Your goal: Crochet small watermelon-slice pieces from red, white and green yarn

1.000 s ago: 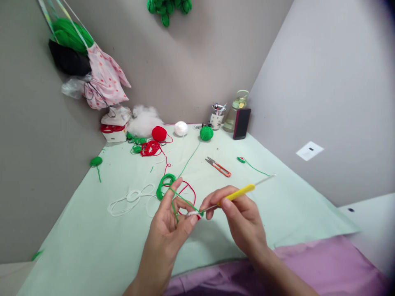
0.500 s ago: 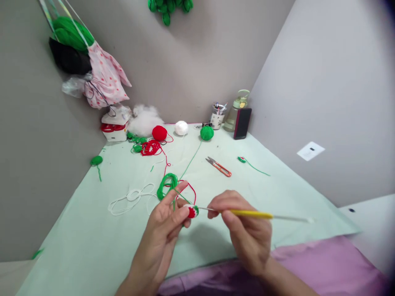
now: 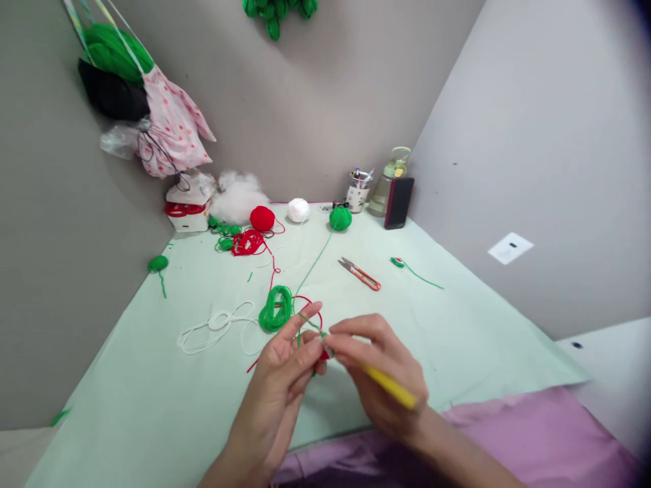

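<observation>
Between the thumb and fingers of my left hand (image 3: 285,376) is a small red, white and green crochet piece (image 3: 326,353), mostly covered by fingertips. Green yarn (image 3: 311,323) runs over my raised left index finger to the piece. My right hand (image 3: 384,376) is closed round a crochet hook with a yellow handle (image 3: 390,387); its tip is hidden at the piece, where both hands meet. Just beyond my left hand lies a wound green yarn bundle (image 3: 276,309), with a red strand beside it. Loose white yarn (image 3: 218,321) lies to the left.
Orange-handled thread snips (image 3: 359,274) lie mid-table, and a small crocheted piece with a green tail (image 3: 398,262) is farther right. Along the back stand red (image 3: 262,218), white (image 3: 298,210) and green (image 3: 340,218) yarn balls, a pen cup (image 3: 359,193), a bottle (image 3: 382,196) and a phone (image 3: 399,203).
My right hand has moved left to the crochet piece, and the hook has swung to point down toward me at its handle end. My left hand has shifted slightly right.
</observation>
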Action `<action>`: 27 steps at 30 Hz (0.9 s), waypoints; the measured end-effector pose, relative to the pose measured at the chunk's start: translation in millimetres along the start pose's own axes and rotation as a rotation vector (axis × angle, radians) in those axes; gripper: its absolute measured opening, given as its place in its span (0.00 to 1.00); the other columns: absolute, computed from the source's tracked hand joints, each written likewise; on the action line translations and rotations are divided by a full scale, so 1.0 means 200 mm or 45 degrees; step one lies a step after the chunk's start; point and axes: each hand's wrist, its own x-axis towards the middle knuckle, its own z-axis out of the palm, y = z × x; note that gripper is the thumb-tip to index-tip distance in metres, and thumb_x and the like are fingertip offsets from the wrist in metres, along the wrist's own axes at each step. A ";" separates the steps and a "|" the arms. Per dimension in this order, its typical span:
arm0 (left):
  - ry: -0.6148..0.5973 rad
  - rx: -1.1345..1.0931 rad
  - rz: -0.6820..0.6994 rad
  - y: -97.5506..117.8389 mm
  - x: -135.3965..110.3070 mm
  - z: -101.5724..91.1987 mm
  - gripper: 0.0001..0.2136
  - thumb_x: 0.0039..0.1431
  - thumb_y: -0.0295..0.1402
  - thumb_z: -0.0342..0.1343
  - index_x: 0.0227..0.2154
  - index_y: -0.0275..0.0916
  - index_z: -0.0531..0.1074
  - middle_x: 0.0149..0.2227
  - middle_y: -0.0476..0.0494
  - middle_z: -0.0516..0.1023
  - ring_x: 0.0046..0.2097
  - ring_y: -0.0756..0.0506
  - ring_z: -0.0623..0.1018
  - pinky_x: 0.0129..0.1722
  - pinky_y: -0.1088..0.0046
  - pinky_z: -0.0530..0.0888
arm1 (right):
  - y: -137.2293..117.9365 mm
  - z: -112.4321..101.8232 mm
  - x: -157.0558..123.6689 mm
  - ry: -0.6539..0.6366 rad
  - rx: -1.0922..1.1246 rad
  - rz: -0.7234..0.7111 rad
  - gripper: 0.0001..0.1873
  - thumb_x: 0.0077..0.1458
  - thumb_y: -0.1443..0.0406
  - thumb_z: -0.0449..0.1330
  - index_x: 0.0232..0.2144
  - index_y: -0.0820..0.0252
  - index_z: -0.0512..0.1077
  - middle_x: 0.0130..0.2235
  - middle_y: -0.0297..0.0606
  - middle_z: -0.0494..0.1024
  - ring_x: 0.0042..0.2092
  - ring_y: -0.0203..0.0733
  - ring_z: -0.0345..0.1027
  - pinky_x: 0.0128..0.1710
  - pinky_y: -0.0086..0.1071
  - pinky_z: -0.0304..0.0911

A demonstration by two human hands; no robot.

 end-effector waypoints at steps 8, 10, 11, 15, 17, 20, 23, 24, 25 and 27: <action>0.056 0.299 0.186 0.01 -0.01 0.01 0.21 0.54 0.35 0.77 0.52 0.46 0.85 0.31 0.51 0.77 0.27 0.56 0.65 0.23 0.85 0.62 | 0.01 0.05 0.06 0.033 0.541 0.332 0.08 0.69 0.62 0.66 0.42 0.51 0.86 0.37 0.40 0.85 0.42 0.45 0.79 0.43 0.38 0.75; 0.045 0.323 0.210 0.00 -0.01 0.01 0.19 0.56 0.36 0.76 0.52 0.46 0.85 0.32 0.49 0.78 0.29 0.54 0.68 0.24 0.84 0.65 | 0.02 0.05 0.06 0.042 0.536 0.350 0.07 0.68 0.62 0.66 0.41 0.51 0.87 0.38 0.40 0.86 0.42 0.45 0.79 0.43 0.38 0.76; 0.039 0.322 0.222 0.00 -0.02 0.01 0.19 0.57 0.36 0.75 0.51 0.46 0.85 0.32 0.49 0.77 0.29 0.53 0.69 0.26 0.83 0.67 | 0.02 0.05 0.05 0.051 0.565 0.379 0.07 0.68 0.61 0.67 0.41 0.52 0.87 0.38 0.40 0.86 0.40 0.44 0.79 0.41 0.37 0.76; 0.039 0.319 0.239 0.01 -0.02 0.01 0.17 0.56 0.36 0.75 0.49 0.47 0.86 0.30 0.51 0.76 0.30 0.52 0.69 0.25 0.82 0.67 | 0.06 0.04 0.04 0.080 0.759 0.565 0.09 0.67 0.57 0.67 0.39 0.55 0.85 0.36 0.39 0.85 0.33 0.40 0.76 0.36 0.35 0.74; 0.048 0.325 0.237 0.02 -0.01 0.01 0.16 0.55 0.36 0.76 0.47 0.47 0.87 0.31 0.51 0.76 0.30 0.52 0.70 0.25 0.82 0.67 | 0.06 0.03 0.04 0.080 0.822 0.606 0.11 0.68 0.56 0.66 0.38 0.56 0.84 0.36 0.39 0.85 0.33 0.40 0.76 0.36 0.34 0.74; 0.057 0.372 0.227 0.02 -0.01 0.01 0.16 0.55 0.36 0.75 0.48 0.46 0.86 0.31 0.50 0.76 0.30 0.52 0.69 0.25 0.81 0.66 | 0.06 0.01 0.04 0.043 0.795 0.583 0.12 0.71 0.57 0.63 0.39 0.56 0.82 0.36 0.38 0.85 0.34 0.39 0.77 0.38 0.33 0.74; 0.066 0.425 0.235 0.02 -0.01 0.00 0.17 0.56 0.37 0.75 0.49 0.46 0.86 0.31 0.51 0.76 0.29 0.52 0.68 0.25 0.80 0.65 | 0.04 0.00 0.04 -0.006 0.585 0.468 0.11 0.74 0.61 0.59 0.41 0.54 0.81 0.38 0.38 0.84 0.37 0.39 0.77 0.40 0.33 0.74; 0.075 0.439 0.252 0.01 -0.02 -0.01 0.17 0.57 0.37 0.74 0.49 0.46 0.86 0.31 0.51 0.75 0.29 0.52 0.67 0.25 0.80 0.65 | 0.03 0.00 0.03 -0.021 0.489 0.395 0.11 0.75 0.63 0.57 0.43 0.53 0.81 0.38 0.38 0.84 0.38 0.40 0.77 0.41 0.33 0.74; 0.092 0.454 0.274 0.01 -0.02 -0.01 0.16 0.57 0.37 0.74 0.49 0.46 0.85 0.30 0.52 0.75 0.28 0.53 0.67 0.26 0.80 0.65 | 0.02 0.00 0.03 -0.040 0.386 0.302 0.11 0.75 0.65 0.56 0.45 0.53 0.80 0.39 0.39 0.84 0.39 0.41 0.78 0.41 0.34 0.75; 0.134 0.464 0.320 0.00 -0.02 -0.01 0.18 0.57 0.36 0.75 0.50 0.47 0.85 0.31 0.53 0.74 0.29 0.53 0.68 0.29 0.80 0.67 | 0.01 0.00 0.02 -0.094 0.157 0.063 0.12 0.74 0.68 0.56 0.49 0.52 0.79 0.41 0.41 0.85 0.40 0.43 0.78 0.40 0.37 0.76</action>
